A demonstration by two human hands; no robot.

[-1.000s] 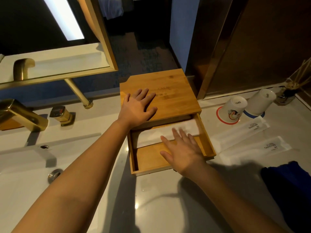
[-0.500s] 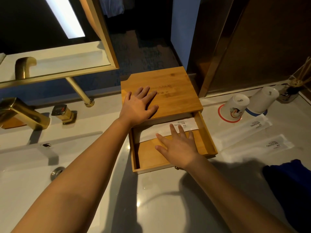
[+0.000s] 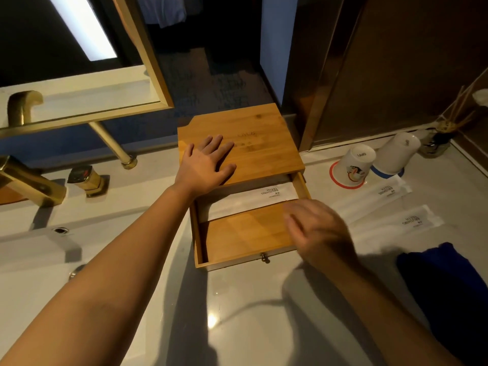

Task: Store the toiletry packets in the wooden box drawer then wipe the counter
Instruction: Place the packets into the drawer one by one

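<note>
The left hand rests flat on the square bamboo box. One white toiletry packet lies in its pulled-out drawer. The empty, loosely spread right hand hovers at the drawer's right edge. Two white packets lie right, on the pale counter; fetching one comes next.

This is a hotel bathroom vanity. A brass faucet stands over a white sink below a gold-framed mirror, and upturned paper cups, sealed toothbrush packets and a reed diffuser sit on the pale counter.
</note>
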